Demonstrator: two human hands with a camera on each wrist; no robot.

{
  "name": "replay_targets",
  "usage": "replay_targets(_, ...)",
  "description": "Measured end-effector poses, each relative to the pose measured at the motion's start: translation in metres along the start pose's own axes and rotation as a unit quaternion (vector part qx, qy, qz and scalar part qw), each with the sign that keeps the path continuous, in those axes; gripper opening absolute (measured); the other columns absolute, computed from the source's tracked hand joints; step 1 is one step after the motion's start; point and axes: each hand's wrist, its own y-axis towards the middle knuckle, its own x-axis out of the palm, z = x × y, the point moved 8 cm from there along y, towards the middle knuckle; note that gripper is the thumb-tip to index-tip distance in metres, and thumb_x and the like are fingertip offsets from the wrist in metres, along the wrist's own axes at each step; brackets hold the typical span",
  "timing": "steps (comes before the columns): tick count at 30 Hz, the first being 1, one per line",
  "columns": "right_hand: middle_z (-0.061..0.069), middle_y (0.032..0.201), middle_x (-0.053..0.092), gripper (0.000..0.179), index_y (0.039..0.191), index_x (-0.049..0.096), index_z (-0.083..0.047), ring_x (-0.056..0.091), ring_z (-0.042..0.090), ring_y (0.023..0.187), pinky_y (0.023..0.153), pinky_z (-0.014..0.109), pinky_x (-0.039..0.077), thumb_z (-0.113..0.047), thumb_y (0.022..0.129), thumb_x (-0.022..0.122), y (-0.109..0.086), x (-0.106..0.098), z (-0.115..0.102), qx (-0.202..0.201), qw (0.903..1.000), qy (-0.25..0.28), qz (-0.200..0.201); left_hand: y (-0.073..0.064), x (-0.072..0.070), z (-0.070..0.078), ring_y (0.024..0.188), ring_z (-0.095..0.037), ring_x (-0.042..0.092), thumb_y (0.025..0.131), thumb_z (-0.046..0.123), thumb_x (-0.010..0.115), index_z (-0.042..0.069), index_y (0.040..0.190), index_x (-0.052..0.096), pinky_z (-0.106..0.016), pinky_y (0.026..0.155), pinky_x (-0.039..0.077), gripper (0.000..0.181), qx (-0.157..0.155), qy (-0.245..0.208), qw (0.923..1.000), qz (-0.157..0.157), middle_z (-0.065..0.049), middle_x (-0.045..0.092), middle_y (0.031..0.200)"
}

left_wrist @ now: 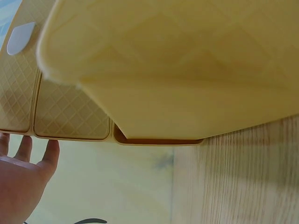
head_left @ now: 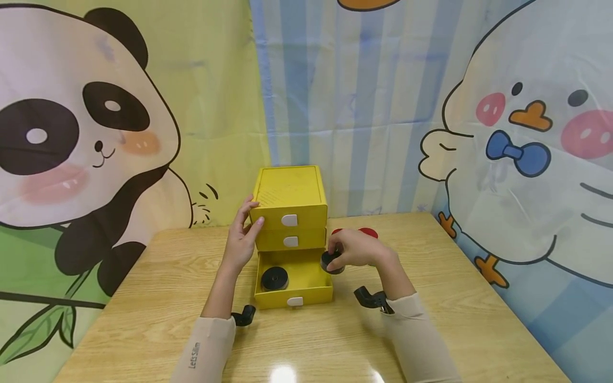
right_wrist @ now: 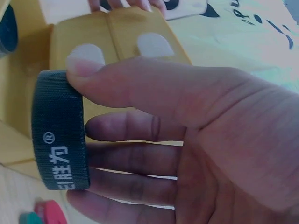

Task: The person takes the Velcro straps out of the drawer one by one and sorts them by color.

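Note:
My right hand (head_left: pixel 359 249) pinches a black roll of tape (head_left: pixel 330 262) over the right side of the pulled-out bottom drawer (head_left: pixel 306 271). White lettering runs along that roll of tape (right_wrist: pixel 60 135) in the right wrist view, with the thumb on its near edge. Another black roll (head_left: pixel 275 279) lies flat at the drawer's left. Against the left side of the yellow drawer cabinet (head_left: pixel 289 186) rests my left hand (head_left: pixel 239 242), thumb at its front edge. Left fingertips (left_wrist: pixel 52 147) show along the cabinet's edge in the left wrist view.
Red round things (head_left: pixel 369 232) are on the wooden table (head_left: pixel 182 276) behind my right hand. In the right wrist view a red roll (right_wrist: pixel 50 212) sits beside a green one (right_wrist: pixel 30 218). The upper drawer (head_left: pixel 273 221) and middle drawer (head_left: pixel 268 240) are closed. Printed curtains (head_left: pixel 311 106) hang behind.

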Motion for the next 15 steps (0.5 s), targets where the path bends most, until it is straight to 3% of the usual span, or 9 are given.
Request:
replay_targets(3, -0.001, 0.091, 0.068, 0.028, 0.096, 0.073, -0.013, 0.059, 0.016, 0.079, 0.072, 0.033, 0.052, -0.030, 0.082, 0.090, -0.005, -0.007, 0.007, 0.008, 0.9999, 0.012, 0.003, 0.001, 0.001, 0.001, 0.161, -0.031, 0.016, 0.109, 0.010, 0.054, 0.009, 0.150, 0.046, -0.068, 0.123, 0.022, 0.042, -0.003, -0.001, 1.0000, -0.003, -0.007, 0.019, 0.175)
replay_targets(10, 0.000, 0.086, 0.070, 0.024, 0.090, 0.071, -0.011, 0.059, 0.017, 0.076, 0.071, 0.033, 0.051, -0.027, 0.086, 0.087, -0.016, -0.019, 0.030, 0.033, 0.9992, 0.023, 0.004, 0.001, 0.001, 0.002, 0.160, -0.025, 0.020, 0.109, 0.022, 0.056, 0.018, 0.147, 0.049, -0.068, 0.122, 0.024, 0.039, 0.008, 0.007, 0.9999, -0.002, 0.001, 0.023, 0.174)
replay_targets(15, 0.000, 0.077, 0.062, 0.026, 0.083, 0.066, -0.010, 0.052, 0.016, 0.070, 0.065, 0.031, 0.046, -0.026, 0.086, 0.088, -0.021, -0.022, 0.046, 0.054, 0.9983, 0.019, 0.008, 0.000, 0.000, 0.001, 0.160, -0.026, 0.020, 0.109, 0.020, 0.057, 0.018, 0.148, 0.049, -0.068, 0.123, 0.024, 0.040, 0.008, 0.002, 1.0000, 0.000, 0.001, 0.023, 0.174)
